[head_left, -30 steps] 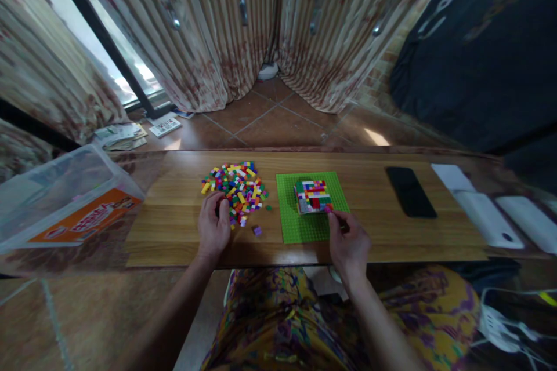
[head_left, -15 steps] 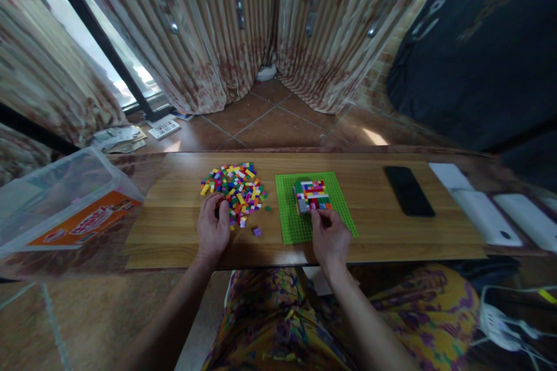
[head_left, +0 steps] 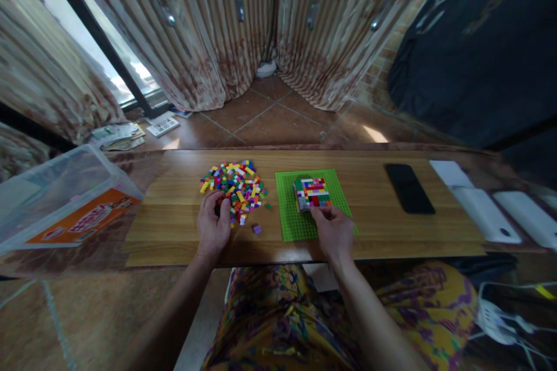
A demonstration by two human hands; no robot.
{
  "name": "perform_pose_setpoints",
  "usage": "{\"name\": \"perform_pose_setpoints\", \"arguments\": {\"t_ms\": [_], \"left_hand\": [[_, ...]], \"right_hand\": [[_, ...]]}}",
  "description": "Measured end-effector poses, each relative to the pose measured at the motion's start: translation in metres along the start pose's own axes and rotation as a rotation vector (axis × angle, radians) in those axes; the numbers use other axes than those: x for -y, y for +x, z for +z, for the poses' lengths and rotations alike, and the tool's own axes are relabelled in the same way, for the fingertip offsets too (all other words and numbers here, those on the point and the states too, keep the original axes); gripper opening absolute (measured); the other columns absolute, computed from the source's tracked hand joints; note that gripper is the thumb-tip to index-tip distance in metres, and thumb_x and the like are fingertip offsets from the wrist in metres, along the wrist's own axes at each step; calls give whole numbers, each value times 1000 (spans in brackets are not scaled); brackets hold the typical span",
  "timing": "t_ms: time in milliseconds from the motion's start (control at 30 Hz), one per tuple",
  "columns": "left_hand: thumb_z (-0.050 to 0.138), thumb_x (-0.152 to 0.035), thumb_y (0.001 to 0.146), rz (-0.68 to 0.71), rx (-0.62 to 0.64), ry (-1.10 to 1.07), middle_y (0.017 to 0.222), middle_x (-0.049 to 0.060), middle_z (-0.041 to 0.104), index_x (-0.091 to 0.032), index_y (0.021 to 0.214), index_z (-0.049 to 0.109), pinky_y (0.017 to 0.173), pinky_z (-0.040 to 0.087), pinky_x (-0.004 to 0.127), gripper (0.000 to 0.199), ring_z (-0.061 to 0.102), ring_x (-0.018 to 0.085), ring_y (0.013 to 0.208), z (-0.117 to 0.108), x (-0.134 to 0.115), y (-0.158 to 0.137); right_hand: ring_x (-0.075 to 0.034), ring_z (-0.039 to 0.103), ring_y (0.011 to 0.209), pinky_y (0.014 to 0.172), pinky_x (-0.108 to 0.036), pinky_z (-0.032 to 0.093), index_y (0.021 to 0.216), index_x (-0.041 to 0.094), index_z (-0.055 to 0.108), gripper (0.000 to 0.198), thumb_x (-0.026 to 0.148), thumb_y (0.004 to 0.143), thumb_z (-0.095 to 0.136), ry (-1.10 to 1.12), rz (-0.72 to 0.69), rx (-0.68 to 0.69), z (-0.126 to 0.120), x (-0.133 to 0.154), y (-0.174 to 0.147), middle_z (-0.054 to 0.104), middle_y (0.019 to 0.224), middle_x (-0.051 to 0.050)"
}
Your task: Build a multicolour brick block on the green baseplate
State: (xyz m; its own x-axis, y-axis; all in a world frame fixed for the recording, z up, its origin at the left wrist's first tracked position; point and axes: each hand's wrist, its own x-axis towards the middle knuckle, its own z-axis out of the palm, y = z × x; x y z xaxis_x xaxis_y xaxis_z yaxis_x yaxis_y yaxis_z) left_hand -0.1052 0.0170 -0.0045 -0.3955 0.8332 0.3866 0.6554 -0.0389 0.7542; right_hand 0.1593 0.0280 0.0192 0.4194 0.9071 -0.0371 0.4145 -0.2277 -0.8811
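A small block built of many-coloured toy bricks (head_left: 314, 192) sits on a green studded baseplate (head_left: 292, 227). My right hand (head_left: 336, 233) is at the near edge of that block, thumb and forefinger pinched together against it. Whatever lies between those fingertips is too small to make out. On the left, my left hand (head_left: 213, 226) rests at the near-left edge of a pile of loose toy bricks (head_left: 240, 188). Its fingers are curved, with the thumb held apart, and I see nothing gripped. A purple brick (head_left: 256, 229) lies by itself between the pile and the baseplate.
A black phone (head_left: 409, 188) lies to the right on the wooden board (head_left: 369, 243), with white flat objects (head_left: 487, 214) beyond it. At the far left stands a clear plastic box (head_left: 87, 185) with an orange label. A white power strip (head_left: 496, 322) with cables is at lower right.
My right hand has shifted slightly right along the block's near edge, and a red brick shows by its fingertips. My left hand stays by the pile. The whole view has tilted a little.
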Motion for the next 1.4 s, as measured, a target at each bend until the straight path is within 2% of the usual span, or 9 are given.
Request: {"name": "perform_pose_setpoints", "arguments": {"t_ms": [233, 367, 467, 533, 633, 800, 1067, 1200, 1400], "left_hand": [[53, -36, 88, -11, 7, -7, 111, 10, 62, -18, 103, 62, 97, 48, 39, 25, 59, 22, 108, 1, 0, -1], [53, -36, 88, -11, 3, -2, 111, 10, 63, -18, 103, 62, 97, 48, 38, 26, 59, 22, 107, 1, 0, -1], [52, -36, 88, 0, 10, -3, 111, 11, 63, -17, 104, 62, 98, 47, 39, 26, 59, 22, 108, 1, 1, -1], [52, -36, 88, 6, 8, 1, 112, 11, 63, -17, 104, 62, 98, 47, 39, 26, 59, 22, 109, 1, 1, -1], [53, -36, 88, -1, 3, 11, 112, 11, 63, -17, 103, 62, 98, 47, 39, 26, 59, 23, 109, 1, 0, -1], [53, -36, 88, 0, 9, 7, 112, 11, 62, -17, 103, 61, 98, 47, 40, 25, 59, 23, 109, 0, -2, 0], [54, -37, 87, -8, 8, 10, 112, 11, 62, -18, 102, 62, 98, 48, 40, 26, 60, 24, 109, 1, 0, 0], [53, -37, 87, -6, 7, 9, 111, 11, 63, -18, 101, 61, 97, 48, 40, 25, 60, 23, 107, 1, -1, 0], [53, -36, 87, -7, -2, -3, 111, 11, 63, -18, 101, 61, 98, 47, 40, 24, 59, 23, 108, 2, 1, -1]], "right_hand": [[-15, 59, 55, 53, -27, 43, 71, 13, 71, 40, 53, 69, 71, 229, 69, 94, 1, -7, 8, 70, 65, -7], [-16, 60, 56, 54, -28, 46, 73, 13, 70, 43, 56, 73, 66, 265, 62, 51, -4, -7, 4, 70, 66, -7], [-18, 63, 65, 63, -30, 49, 80, 14, 70, 41, 54, 76, 63, 191, -19, 9, -11, -7, -2, 72, 73, -8], [-19, 64, 70, 67, -31, 49, 88, 15, 71, 38, 51, 77, 63, 116, -80, 35, -14, -7, -8, 72, 79, -8], [-17, 61, 67, 66, -31, 49, 97, 16, 70, 39, 48, 77, 64, -16, -143, 68, -12, -5, -14, 71, 82, -7], [-19, 62, 69, 67, -32, 48, 93, 16, 70, 34, 46, 82, 59, -174, -283, 10, -2, -5, -11, 71, 85, -8], [-17, 63, 72, 69, -30, 49, 93, 18, 71, 30, 41, 90, 53, -173, -389, -44, -13, -5, -10, 71, 88, -8], [-18, 64, 81, 73, -31, 52, 94, 20, 74, 29, 40, 90, 54, -112, -467, 40, -22, -10, 2, 69, 91, -8], [-20, 63, 88, 79, -35, 52, 89, 25, 77, 28, 43, 89, 56, -164, -566, 118, -30, -15, 25, 66, 93, -7]]}}
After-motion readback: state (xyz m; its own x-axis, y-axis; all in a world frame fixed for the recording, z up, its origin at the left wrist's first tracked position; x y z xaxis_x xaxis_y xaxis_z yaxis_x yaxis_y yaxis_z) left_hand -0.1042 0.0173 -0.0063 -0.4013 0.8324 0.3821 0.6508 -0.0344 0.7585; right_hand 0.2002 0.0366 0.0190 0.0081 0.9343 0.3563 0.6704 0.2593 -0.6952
